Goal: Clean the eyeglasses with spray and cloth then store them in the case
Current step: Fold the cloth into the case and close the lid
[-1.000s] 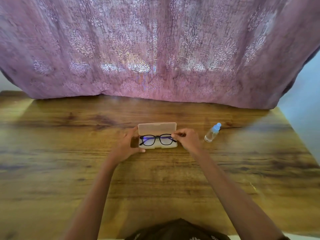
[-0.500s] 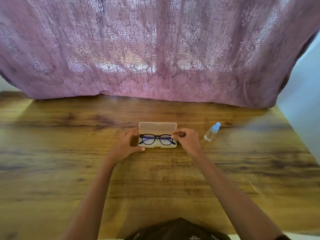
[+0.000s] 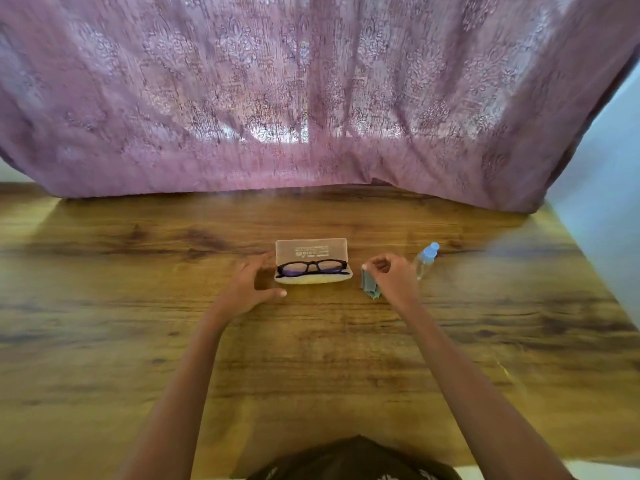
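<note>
Black-framed eyeglasses (image 3: pixel 312 267) lie folded in an open, pale translucent case (image 3: pixel 311 249) at the middle of the wooden table. My left hand (image 3: pixel 247 285) hovers just left of the case, fingers spread and holding nothing. My right hand (image 3: pixel 393 277) is to the right of the case, fingertips pinched on a small grey-blue cloth (image 3: pixel 369 287) that hangs down to the table. A small clear spray bottle (image 3: pixel 425 260) with a light blue cap lies just behind and to the right of my right hand.
A mauve patterned curtain (image 3: pixel 311 98) hangs along the table's far edge. The wooden table (image 3: pixel 311 358) stretches wide toward me. A pale wall (image 3: pixel 609 202) sits beyond the table's right edge.
My right hand let go of the glasses and moved right, now pinching the cloth. My left hand came off the case's left end and opened. The glasses rest in the case.
</note>
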`<move>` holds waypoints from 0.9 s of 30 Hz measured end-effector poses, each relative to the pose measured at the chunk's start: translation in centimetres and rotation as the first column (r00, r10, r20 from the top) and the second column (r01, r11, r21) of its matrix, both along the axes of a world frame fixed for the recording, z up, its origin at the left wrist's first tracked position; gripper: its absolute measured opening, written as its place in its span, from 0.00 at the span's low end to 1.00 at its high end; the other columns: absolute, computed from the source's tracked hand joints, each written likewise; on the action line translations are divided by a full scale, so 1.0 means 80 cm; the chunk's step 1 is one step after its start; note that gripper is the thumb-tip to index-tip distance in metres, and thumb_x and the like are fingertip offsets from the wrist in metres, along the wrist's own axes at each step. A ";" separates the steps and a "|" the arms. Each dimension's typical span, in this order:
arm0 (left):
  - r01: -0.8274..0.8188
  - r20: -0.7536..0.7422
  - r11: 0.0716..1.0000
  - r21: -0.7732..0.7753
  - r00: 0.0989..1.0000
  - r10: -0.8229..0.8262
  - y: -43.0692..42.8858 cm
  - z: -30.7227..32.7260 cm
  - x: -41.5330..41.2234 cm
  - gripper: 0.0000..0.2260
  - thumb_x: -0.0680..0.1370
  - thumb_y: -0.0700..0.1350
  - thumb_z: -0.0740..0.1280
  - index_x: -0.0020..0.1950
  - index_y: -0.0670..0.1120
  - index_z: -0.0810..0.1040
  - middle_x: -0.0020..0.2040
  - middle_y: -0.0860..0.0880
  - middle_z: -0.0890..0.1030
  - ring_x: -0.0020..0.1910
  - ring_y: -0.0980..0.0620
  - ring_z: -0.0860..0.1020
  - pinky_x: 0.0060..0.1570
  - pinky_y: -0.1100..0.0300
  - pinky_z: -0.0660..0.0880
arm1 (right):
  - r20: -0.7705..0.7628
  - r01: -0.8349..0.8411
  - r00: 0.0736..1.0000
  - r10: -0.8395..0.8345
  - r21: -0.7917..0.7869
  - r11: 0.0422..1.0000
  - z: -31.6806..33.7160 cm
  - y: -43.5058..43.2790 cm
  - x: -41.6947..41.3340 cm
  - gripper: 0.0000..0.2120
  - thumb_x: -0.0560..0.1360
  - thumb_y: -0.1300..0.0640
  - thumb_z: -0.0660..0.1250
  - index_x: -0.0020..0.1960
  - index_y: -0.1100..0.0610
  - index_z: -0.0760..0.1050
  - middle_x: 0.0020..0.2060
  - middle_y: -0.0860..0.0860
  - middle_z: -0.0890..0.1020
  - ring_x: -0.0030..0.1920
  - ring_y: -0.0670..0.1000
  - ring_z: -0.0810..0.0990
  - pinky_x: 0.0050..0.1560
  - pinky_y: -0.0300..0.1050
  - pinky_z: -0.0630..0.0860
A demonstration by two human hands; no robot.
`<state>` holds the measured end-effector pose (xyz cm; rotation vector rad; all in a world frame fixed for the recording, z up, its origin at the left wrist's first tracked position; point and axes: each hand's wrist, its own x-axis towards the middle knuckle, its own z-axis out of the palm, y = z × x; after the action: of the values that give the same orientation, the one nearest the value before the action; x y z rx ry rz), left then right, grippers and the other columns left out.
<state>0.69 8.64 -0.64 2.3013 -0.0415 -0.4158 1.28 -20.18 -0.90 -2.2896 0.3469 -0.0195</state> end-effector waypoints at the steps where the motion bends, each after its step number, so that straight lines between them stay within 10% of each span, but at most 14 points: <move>1: -0.005 -0.002 1.000 -0.003 1.000 0.005 0.000 0.001 0.000 0.40 0.69 0.53 0.75 0.76 0.54 0.59 0.73 0.47 0.64 0.70 0.48 0.63 0.66 0.53 0.63 | -0.013 0.005 1.000 -0.005 -0.010 1.000 -0.001 0.000 -0.001 0.13 0.74 0.52 0.73 0.55 0.59 0.79 0.46 0.50 0.81 0.46 0.46 0.78 0.40 0.32 0.70; 6: -0.066 -0.025 0.998 -0.021 0.998 0.065 0.004 0.007 0.002 0.46 0.61 0.69 0.73 0.74 0.56 0.60 0.72 0.48 0.66 0.71 0.46 0.63 0.67 0.48 0.66 | -0.023 0.009 1.000 -0.010 -0.036 0.999 0.005 -0.001 -0.006 0.09 0.74 0.56 0.73 0.50 0.59 0.80 0.43 0.50 0.81 0.43 0.47 0.77 0.38 0.34 0.68; 11: -0.195 0.204 0.977 -0.089 0.956 0.210 -0.032 0.037 0.001 0.35 0.71 0.57 0.72 0.74 0.50 0.63 0.71 0.47 0.65 0.71 0.48 0.62 0.70 0.49 0.62 | -0.037 0.081 0.997 -0.074 0.237 0.968 0.021 -0.008 -0.003 0.10 0.69 0.52 0.77 0.42 0.57 0.79 0.39 0.47 0.83 0.40 0.45 0.79 0.41 0.36 0.75; 16: 0.040 0.299 0.986 -0.160 0.954 0.010 -0.091 0.068 0.006 0.22 0.75 0.55 0.68 0.68 0.53 0.71 0.61 0.57 0.70 0.62 0.57 0.67 0.63 0.57 0.67 | -0.051 0.045 0.998 -0.023 0.492 0.870 0.043 -0.013 0.004 0.09 0.71 0.51 0.75 0.44 0.56 0.79 0.43 0.51 0.85 0.48 0.52 0.84 0.52 0.48 0.80; 21: 0.201 0.179 0.962 -0.183 0.969 -0.168 -0.141 0.079 0.023 0.32 0.72 0.59 0.70 0.73 0.53 0.66 0.71 0.53 0.68 0.69 0.54 0.66 0.65 0.58 0.65 | 0.000 -0.065 0.996 0.091 0.698 0.714 0.075 -0.007 0.002 0.13 0.69 0.49 0.75 0.44 0.57 0.77 0.45 0.56 0.86 0.48 0.55 0.85 0.52 0.51 0.82; 27: 0.123 -0.081 0.843 -0.523 0.978 -0.192 -0.145 0.083 0.028 0.16 0.74 0.53 0.70 0.59 0.47 0.77 0.53 0.51 0.81 0.54 0.53 0.79 0.57 0.56 0.75 | 0.021 -0.085 0.993 0.114 0.802 0.591 0.095 -0.005 0.002 0.04 0.77 0.56 0.68 0.46 0.56 0.78 0.41 0.52 0.83 0.42 0.49 0.82 0.47 0.45 0.81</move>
<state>2.92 -2.97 5.99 1.7382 -0.2513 -0.5635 1.48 -20.61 6.68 -1.3813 0.1776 0.1994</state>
